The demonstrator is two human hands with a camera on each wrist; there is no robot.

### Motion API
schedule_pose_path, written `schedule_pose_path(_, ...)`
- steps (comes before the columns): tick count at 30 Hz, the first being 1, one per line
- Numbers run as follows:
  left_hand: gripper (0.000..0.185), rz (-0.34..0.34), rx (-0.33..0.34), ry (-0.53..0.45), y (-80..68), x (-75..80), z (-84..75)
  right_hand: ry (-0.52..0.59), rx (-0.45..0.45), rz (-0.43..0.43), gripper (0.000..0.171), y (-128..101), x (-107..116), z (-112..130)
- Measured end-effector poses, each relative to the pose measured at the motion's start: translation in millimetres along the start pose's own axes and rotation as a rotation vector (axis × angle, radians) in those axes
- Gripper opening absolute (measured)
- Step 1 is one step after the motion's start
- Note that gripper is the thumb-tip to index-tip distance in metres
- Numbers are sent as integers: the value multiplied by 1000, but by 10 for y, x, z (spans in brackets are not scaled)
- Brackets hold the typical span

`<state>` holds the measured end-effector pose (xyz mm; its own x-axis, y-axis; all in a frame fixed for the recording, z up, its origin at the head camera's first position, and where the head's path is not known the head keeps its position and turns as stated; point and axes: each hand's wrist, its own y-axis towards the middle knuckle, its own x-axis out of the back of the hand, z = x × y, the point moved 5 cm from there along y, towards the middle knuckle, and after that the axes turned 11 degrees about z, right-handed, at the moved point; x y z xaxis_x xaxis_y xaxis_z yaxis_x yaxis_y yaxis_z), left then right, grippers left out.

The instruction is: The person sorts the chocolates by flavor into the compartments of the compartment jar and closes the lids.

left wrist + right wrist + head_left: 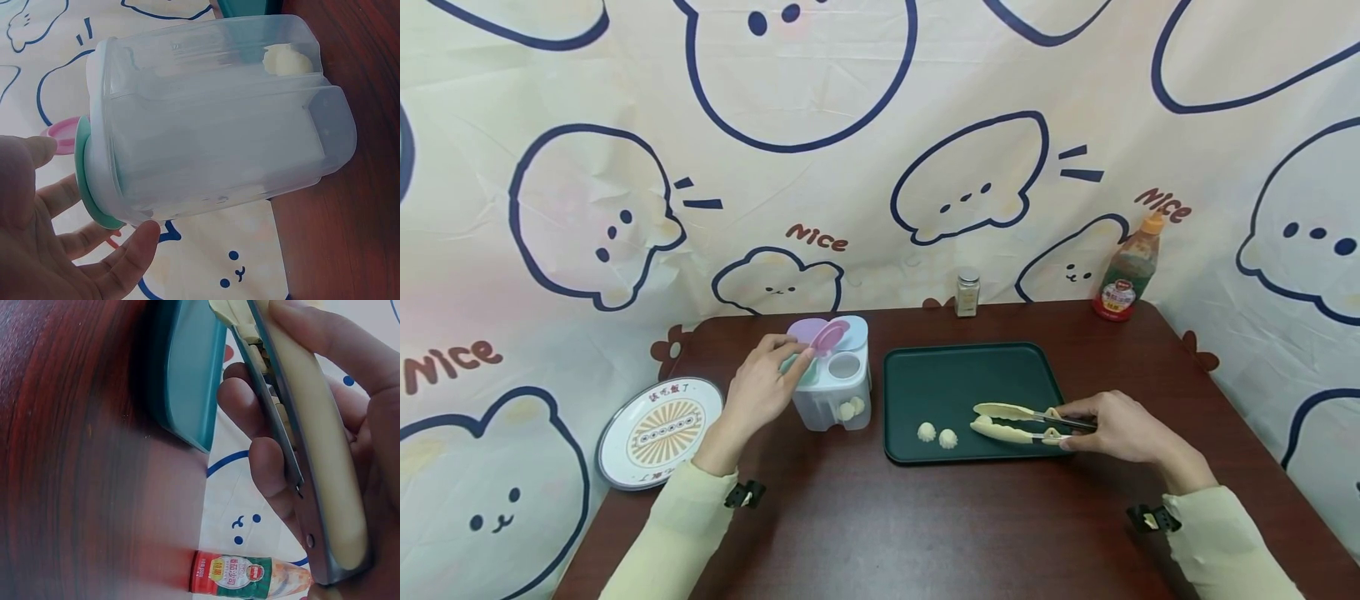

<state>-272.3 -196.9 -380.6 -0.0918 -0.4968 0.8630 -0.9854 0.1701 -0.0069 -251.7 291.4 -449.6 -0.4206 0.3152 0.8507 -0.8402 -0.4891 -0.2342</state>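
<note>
**Tongs over the tray, fingers at the container lid**

The cream-coloured tongs (1022,422) lie low over the near right part of the dark green tray (925,375), their arms spread apart and empty, tips pointing toward two small pale dumplings (937,434) on the tray floor. The right hand (1118,429) grips the handle end with fingers curled round it. The right wrist view shows only that handle, the metal spring arm and the tray's edge; the tips and the dumplings are cut off there.

Left of the tray stands a clear plastic container (835,392) on the dark wooden table (925,533). The left hand (763,387) is at its top, fingertips touching the teal lid (87,187), with a pink lid (831,335) flipped up beside it. The fingers lie fairly straight; whether they pinch the lid edge cannot be told from either view. The left wrist view shows one pale piece (286,60) in a compartment, while the head view shows two at the container's near corner.

A patterned plate (658,432) rests off the table's left edge. A small shaker (967,292) and a sauce bottle (1129,271) stand at the back; the bottle's label is unreadable.
</note>
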Motion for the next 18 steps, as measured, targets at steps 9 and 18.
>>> schedule_pose_path(9,62,-9,-3,-5,0,5,-1,4,-2,-6,44,1,6,6)
schedule_pose_path(18,64,1,1,-2,-6,-4,10,71,-8,-26,44,-6,38,49)
